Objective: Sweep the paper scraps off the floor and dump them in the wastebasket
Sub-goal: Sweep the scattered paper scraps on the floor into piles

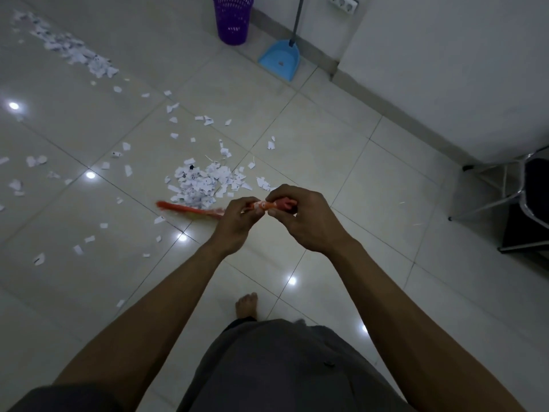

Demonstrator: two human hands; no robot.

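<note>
Left hand (234, 224) and right hand (303, 221) gripping broom (190, 209), scrap pile (199, 182) beside it, wastebasket (233, 19) at wall (315, 25).

A plain indoor room, likely a home or small office, is indicated: a glossy tiled floor (326, 144) is seen, a purple mesh wastebasket (232, 19) is stood against a white wall (445, 55), a blue dustpan (279, 59) is propped just beside the wastebasket, wall sockets (341, 1) are fitted near it, and a metal-framed chair (505, 185) is set well apart from it.

One camera rides on my head, facing forward and steeply down at the floor (341, 162). My left hand (234, 226) and right hand (306, 223) sit close beneath it.
</note>
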